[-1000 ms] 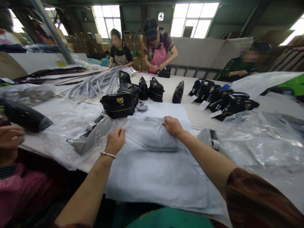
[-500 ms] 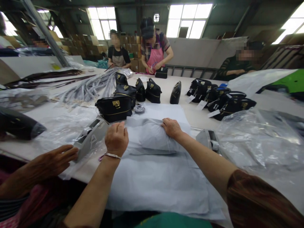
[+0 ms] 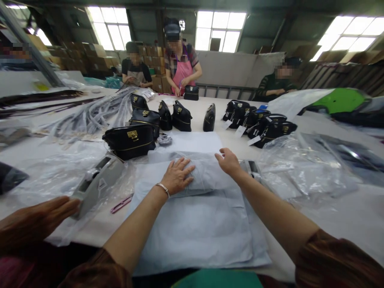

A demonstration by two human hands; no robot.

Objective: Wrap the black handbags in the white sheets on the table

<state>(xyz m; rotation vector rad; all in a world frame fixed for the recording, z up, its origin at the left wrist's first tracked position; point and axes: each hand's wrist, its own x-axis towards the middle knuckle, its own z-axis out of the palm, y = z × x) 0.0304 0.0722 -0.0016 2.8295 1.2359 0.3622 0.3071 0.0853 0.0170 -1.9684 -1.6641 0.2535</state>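
A bundle wrapped in pale grey tissue paper [image 3: 207,176] lies in front of me on a stack of grey paper sheets [image 3: 195,228]. My left hand [image 3: 177,176] lies flat on the bundle's left half with its fingers spread. At the bundle's right end my right hand [image 3: 228,161] rests with fingers loosely apart, holding nothing. A silver bangle circles my left wrist.
A grey tape dispenser [image 3: 97,182] stands to my left, with another person's hand [image 3: 39,218] at it and pink snips [image 3: 121,203] beside it. Black handbags [image 3: 129,140] stand behind the bundle. Clear plastic bags [image 3: 300,168] lie at right. Three people work across the table.
My left hand has let go of the paper at the bundle's left end and now lies flat on top. The right hand has loosened its grip. My view has shifted left.
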